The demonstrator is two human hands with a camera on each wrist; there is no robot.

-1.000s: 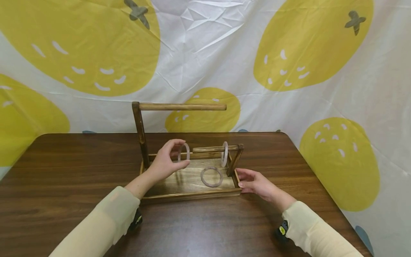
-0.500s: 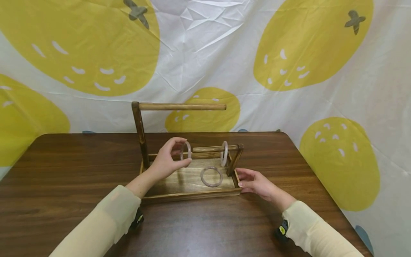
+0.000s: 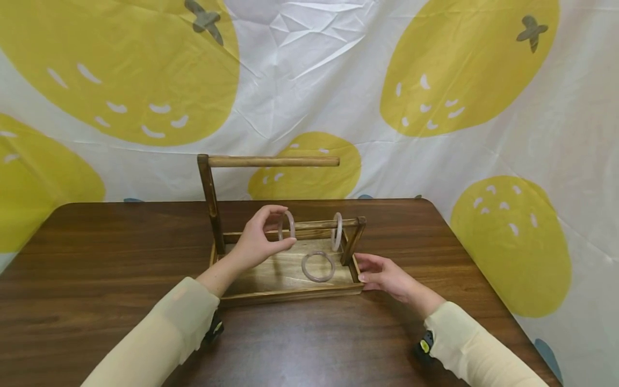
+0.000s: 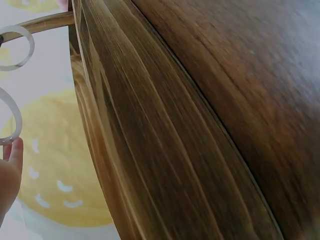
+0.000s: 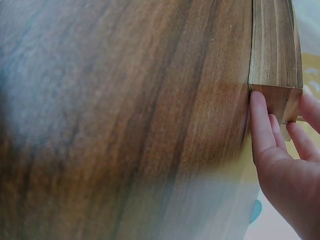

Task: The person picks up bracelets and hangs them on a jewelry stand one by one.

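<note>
A pale translucent bangle (image 3: pixel 292 224) stands upright between the thumb and fingers of my left hand (image 3: pixel 256 239). It overlaps the free left end of the stand's lower bar (image 3: pixel 314 224); whether the bar passes through it I cannot tell. A second bangle (image 3: pixel 337 232) hangs on that bar near its post. The third bangle (image 3: pixel 317 267) lies flat in the stand's wooden tray (image 3: pixel 290 295). At the tray's right end, my right hand (image 3: pixel 387 275) touches the end wall with fairly straight fingers, the thumb at the rim. In the left wrist view, the held bangle (image 4: pixel 17 117) is partly cut off.
Above the lower bar, a longer upper bar (image 3: pixel 275 161) reaches right from a tall post (image 3: pixel 209 199) on the left. The stand sits on a dark wooden table (image 3: pixel 121 242). A lemon-patterned cloth (image 3: pixel 309 107) hangs behind the table.
My left hand has moved slightly right and up with its bangle, to the lower bar's end. My right hand, the stand and the other bangles stay where they were.
</note>
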